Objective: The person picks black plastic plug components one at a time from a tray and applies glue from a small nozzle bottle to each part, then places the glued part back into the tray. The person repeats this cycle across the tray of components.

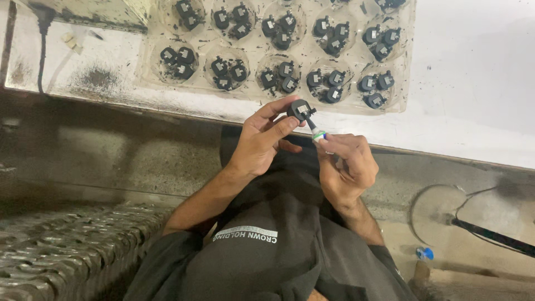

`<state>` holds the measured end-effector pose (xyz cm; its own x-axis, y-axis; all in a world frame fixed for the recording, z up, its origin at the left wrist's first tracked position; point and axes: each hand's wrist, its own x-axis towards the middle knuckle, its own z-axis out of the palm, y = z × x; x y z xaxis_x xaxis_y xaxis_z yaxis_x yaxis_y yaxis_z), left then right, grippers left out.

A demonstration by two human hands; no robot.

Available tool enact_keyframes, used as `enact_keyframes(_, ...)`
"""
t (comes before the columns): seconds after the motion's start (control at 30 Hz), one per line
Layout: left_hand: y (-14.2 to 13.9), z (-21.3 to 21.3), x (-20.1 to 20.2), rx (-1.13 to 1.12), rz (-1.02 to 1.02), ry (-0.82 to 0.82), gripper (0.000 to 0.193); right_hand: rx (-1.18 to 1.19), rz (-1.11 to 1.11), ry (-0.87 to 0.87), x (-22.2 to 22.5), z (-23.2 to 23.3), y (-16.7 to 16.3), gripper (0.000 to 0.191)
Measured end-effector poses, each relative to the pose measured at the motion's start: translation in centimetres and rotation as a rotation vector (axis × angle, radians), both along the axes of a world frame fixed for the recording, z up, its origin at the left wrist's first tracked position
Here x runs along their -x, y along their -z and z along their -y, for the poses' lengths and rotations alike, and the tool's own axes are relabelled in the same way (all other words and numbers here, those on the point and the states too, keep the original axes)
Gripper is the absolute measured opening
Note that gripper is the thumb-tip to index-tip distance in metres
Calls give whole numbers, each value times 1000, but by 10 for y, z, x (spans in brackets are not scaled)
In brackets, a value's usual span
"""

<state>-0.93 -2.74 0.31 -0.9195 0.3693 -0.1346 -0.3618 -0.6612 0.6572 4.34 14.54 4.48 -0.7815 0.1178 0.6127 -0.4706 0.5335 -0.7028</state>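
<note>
My left hand [261, 139] pinches a small round black part [298, 109] with a pale square on its face, held up just in front of the table edge. My right hand [344, 167] is closed around a slim tool [317, 134] with a white and green collar. The tool's dark tip touches the black part. Both hands sit over my dark-clothed lap, below the table's front edge.
A clear plastic tray [409, 83] with round pockets lies on the white, dirty table [473, 83], each pocket holding two or three similar black parts. A black cable [490, 234] and a blue cap [425, 253] lie on the floor at right. A ribbed metal surface [67, 251] is at lower left.
</note>
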Motion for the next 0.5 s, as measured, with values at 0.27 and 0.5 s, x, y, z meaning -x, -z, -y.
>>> enact_keyframes(0.27, 5, -1, 0, 16, 9, -10, 46, 7, 6, 8, -4, -2, 8, 27)
enact_keyframes(0.5, 8, -3, -2, -2, 32, 5, 46, 18, 11, -9, -7, -1, 9, 29)
